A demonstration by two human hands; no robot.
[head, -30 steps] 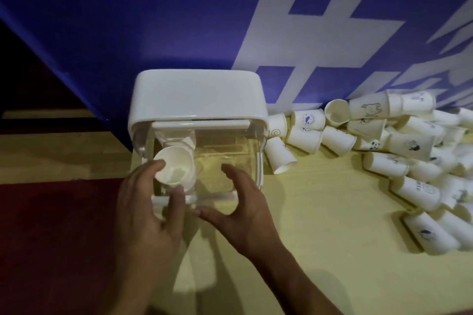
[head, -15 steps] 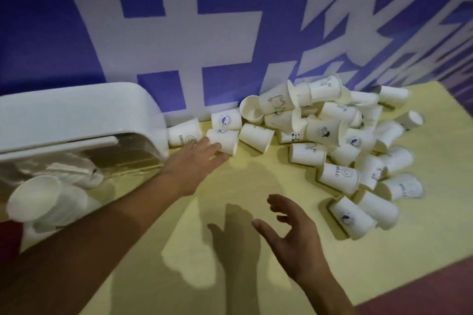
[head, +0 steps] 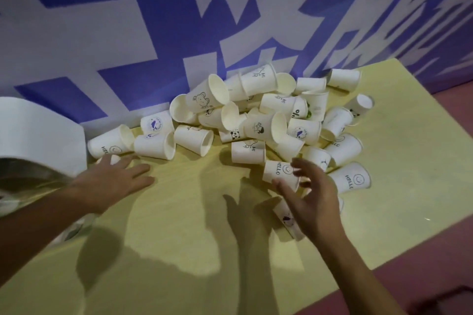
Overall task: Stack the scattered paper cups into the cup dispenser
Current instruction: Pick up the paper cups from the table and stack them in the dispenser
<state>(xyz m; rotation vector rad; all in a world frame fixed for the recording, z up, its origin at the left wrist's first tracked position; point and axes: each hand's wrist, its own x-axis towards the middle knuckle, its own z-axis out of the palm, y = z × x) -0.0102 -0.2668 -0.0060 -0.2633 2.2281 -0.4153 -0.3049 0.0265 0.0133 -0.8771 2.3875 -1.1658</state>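
The cup dispenser [head: 38, 133], with a white lid over a clear body, is cut off at the left edge. Several white paper cups [head: 256, 120] lie in a heap against the blue wall. My left hand [head: 112, 179] lies palm down with fingers spread beside the dispenser, partly covering a small cup [head: 108, 160]. My right hand [head: 312, 194] has curved, parted fingers around the end of a lying "HELLO" cup [head: 277, 171], thumb under its side. Another cup [head: 286, 220] lies beneath that palm.
The cups rest on a yellow tabletop [head: 179, 225] with a dark red border [head: 409, 271] at the front and right. A blue and white wall [head: 153, 20] stands right behind the heap. Two more "HELLO" cups [head: 352, 178] lie nearby.
My view swung right from the dispenser to the heap. Both hands left the dispenser: the left moved onto the table by the nearest cups, the right reached to the "HELLO" cup.
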